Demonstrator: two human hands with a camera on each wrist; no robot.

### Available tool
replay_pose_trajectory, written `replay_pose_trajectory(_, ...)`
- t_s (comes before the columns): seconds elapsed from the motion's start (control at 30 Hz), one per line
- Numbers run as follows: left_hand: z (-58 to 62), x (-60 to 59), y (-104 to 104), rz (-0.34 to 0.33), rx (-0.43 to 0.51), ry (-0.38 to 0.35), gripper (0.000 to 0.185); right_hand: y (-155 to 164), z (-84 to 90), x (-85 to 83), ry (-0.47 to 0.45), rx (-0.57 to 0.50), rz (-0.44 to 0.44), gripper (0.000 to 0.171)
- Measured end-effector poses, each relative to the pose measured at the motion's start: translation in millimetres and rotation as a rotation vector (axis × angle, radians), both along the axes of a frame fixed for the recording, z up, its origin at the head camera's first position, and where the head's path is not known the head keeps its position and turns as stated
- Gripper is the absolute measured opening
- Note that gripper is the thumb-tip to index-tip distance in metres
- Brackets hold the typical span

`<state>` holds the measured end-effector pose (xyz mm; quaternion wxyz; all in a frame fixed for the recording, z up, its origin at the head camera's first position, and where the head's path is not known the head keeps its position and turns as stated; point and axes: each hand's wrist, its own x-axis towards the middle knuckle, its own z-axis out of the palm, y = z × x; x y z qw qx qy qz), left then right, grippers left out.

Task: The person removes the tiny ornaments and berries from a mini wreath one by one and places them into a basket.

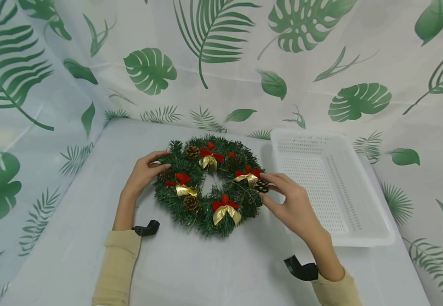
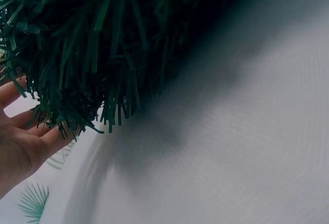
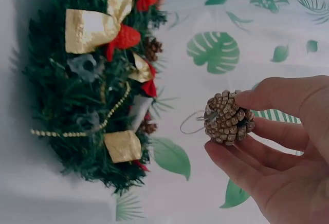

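Observation:
A green wreath with red and gold bows and pine cones lies flat on the table. My left hand holds its left rim, fingers touching the needles. My right hand sits at the wreath's right side and pinches a small pine cone with a thin wire loop between thumb and fingers. In the right wrist view the cone is clear of the wreath. In the head view the pine cone sits right at the wreath's edge.
A white perforated plastic basket stands empty to the right of the wreath. The table is covered in pale cloth. A leaf-printed backdrop closes in the back and both sides.

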<state>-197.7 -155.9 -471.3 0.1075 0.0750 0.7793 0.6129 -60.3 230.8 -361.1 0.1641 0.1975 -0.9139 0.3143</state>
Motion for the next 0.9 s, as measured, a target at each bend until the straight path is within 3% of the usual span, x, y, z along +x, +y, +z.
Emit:
replay_pose_trajectory(0.67,1.4,2.6,3,0.008,-0.002,-0.026,0.052,30,20.3,-6.9,-0.057,-0.056,0.058,0.047)
replay_pose_trajectory(0.9,1.0,2.2,3,0.010,0.030,-0.015,0.051,41,28.4,-10.7,-0.064,-0.020,0.043,0.045)
